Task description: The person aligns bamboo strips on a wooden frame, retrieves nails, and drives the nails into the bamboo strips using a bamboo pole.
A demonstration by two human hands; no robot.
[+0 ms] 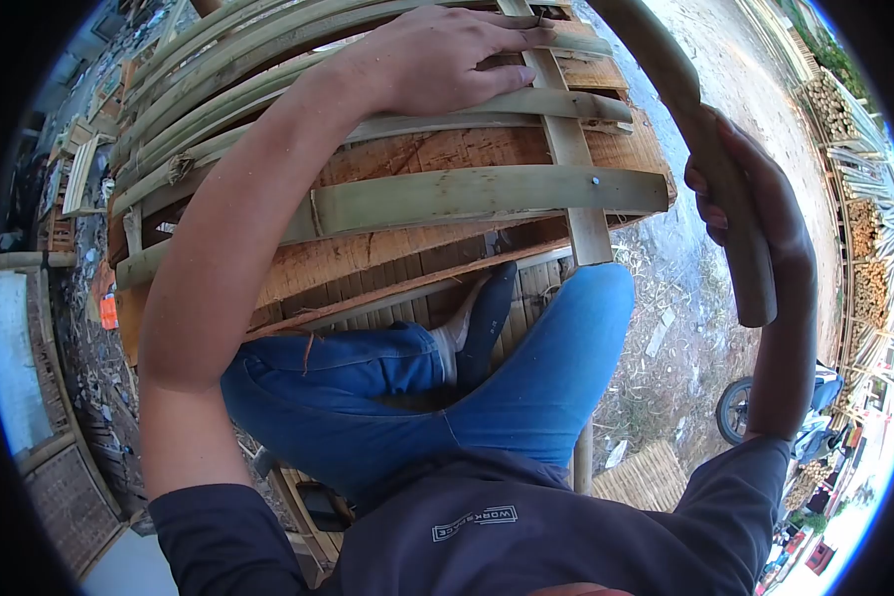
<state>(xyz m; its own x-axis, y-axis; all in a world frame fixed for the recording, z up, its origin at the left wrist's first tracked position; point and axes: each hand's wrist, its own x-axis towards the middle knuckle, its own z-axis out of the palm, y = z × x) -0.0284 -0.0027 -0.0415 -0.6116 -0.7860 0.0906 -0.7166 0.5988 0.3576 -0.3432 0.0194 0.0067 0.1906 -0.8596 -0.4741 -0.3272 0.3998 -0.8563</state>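
Note:
My left hand (447,62) reaches over a rack of split bamboo slats. Its fingertips close around a small dark nail (540,18) standing at the cross strip (568,144), and its thumb rests near that strip. In my right hand (760,189) is a wooden club (735,219), gripped by its narrower handle, with the thick end raised beyond the top of the view. The nearest bamboo slat (447,194) lies across the strip, with a shiny nail head (595,181) where they cross. Beneath the slats are reddish-brown wooden boards (417,149).
My legs in blue jeans (526,368) are folded under the board's near edge. A motorcycle (815,407) stands at the right. Stacked poles (869,233) line the far right side. Wood shavings litter the ground (666,288). Timber scraps (84,174) lie at the left.

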